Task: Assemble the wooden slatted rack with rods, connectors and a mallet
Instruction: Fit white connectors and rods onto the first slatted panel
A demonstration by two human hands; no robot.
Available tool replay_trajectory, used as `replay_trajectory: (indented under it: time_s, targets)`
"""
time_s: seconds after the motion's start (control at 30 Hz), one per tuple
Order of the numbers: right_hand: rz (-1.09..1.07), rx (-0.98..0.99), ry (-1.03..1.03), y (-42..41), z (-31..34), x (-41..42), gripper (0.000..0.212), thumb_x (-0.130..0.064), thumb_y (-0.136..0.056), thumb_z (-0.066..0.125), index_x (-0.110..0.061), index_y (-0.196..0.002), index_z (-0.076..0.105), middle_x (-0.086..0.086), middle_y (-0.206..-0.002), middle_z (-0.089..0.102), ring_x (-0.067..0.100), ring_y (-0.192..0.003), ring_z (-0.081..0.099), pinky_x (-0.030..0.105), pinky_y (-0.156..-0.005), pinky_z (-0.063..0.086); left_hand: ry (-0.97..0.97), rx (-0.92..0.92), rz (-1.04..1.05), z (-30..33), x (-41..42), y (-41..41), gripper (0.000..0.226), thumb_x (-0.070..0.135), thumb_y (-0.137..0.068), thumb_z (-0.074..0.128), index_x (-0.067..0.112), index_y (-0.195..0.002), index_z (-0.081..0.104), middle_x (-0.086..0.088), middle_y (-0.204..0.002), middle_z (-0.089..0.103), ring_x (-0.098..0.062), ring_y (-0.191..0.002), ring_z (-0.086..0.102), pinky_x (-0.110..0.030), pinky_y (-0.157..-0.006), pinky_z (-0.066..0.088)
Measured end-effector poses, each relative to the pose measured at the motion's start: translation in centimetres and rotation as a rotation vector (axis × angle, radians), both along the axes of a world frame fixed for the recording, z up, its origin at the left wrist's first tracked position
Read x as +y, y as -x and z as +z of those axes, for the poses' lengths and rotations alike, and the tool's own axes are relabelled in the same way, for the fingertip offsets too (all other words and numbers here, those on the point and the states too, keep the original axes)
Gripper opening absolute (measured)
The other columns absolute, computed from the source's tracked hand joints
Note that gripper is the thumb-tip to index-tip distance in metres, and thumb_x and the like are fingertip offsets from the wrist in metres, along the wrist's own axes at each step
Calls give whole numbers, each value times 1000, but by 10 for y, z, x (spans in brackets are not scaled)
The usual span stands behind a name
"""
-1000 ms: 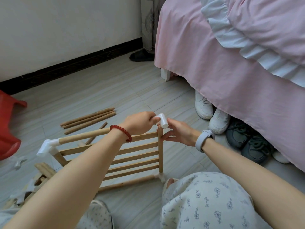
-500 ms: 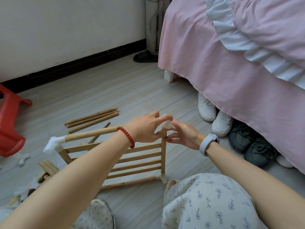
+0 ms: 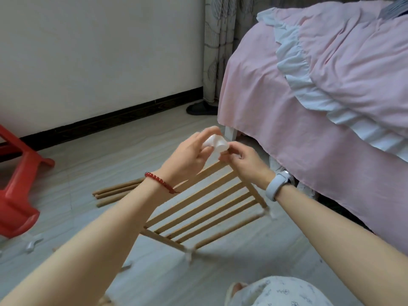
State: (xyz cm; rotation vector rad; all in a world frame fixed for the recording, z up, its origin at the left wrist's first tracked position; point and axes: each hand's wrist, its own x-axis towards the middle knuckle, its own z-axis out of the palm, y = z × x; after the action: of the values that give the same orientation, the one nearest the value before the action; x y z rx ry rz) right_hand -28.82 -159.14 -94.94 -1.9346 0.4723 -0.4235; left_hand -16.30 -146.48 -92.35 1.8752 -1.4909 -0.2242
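Though motion blur smears its outline, the white plastic corner connector [image 3: 215, 145] sits at the pale wooden slatted rack's [image 3: 207, 202] raised top corner, pinched between both grips: left hand [image 3: 188, 157] curled around it, right hand [image 3: 242, 160] nipping its rounded end. Loose round wooden rods [image 3: 114, 191] lie half hidden behind the left forearm.

A red plastic stool [image 3: 15, 191] lies tipped at left; a pink-covered bed [image 3: 320, 111] stands right, with a dark slipper [image 3: 202, 108] near its corner.

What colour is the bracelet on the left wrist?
Red beads, seen best in the head view.
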Motion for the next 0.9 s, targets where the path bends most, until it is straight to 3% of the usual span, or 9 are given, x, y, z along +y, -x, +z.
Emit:
replay_trajectory:
  time_s: [0.07,0.17,0.23,0.3,0.4,0.57,0.67,0.73,0.9]
  targets:
    - [60,-6,128,-11,27,-1,15,-8,-94,55,-15,-107,59,-10,-90,60,3,-88,58,11,-81,46,70,238,7,13,7,-1,39,5,-95,38,27,-126,45,9,-99,49,2,-75,47,-13,-68,36]
    - [162,106,464,-28,51,8,20,-10,-94,53,-18,-111,59,-24,-85,56,7,-91,55,29,-91,42,170,503,-43,14,34,-3,41,26,-76,42,31,-116,51,14,-115,52,9,-98,48,-13,-83,39]
    - [195,190,638,-35,54,23,22,-14,-94,52,-21,-114,59,-28,-82,50,7,-93,48,34,-92,32,185,679,-25,3,53,-2,47,38,-70,42,35,-116,50,14,-123,50,3,-109,47,-12,-86,40]
    - [211,228,729,-41,50,40,22,-18,-96,50,-23,-116,58,-23,-89,49,8,-96,43,32,-89,25,183,788,90,-9,65,3,37,39,-84,35,32,-117,48,7,-124,48,-9,-106,48,-17,-83,41]
    - [255,298,728,-42,36,62,21,-19,-96,49,-22,-115,58,-14,-95,53,12,-100,46,32,-91,28,78,692,369,-25,74,13,29,39,-102,28,22,-125,36,-7,-123,47,-14,-99,49,-25,-80,41]
    - [305,330,708,-43,6,89,20,-20,-96,49,-21,-114,58,-12,-104,60,13,-103,50,36,-95,34,-1,660,579,-43,94,14,30,40,-101,32,15,-112,44,3,-94,54,-17,-92,57,-35,-79,47]
    - [405,391,734,-43,-11,99,19,-23,-97,49,-22,-114,56,-8,-106,60,11,-100,49,31,-91,34,-180,594,592,-55,109,9,23,33,-102,31,15,-103,45,-1,-88,51,-9,-73,48,-25,-61,38]
    - [482,449,780,-42,-22,102,17,-24,-97,48,-23,-112,55,-7,-105,60,12,-99,49,30,-87,35,-260,616,626,-66,120,13,27,31,-103,28,13,-101,48,-2,-87,49,-8,-70,43,-22,-58,34]
    - [501,452,795,-55,-29,103,20,-24,-97,47,-21,-116,55,-7,-111,57,13,-102,46,28,-82,32,-109,592,766,-87,120,18,41,33,-103,21,12,-76,45,-12,-77,49,-27,-76,49,-38,-67,42]
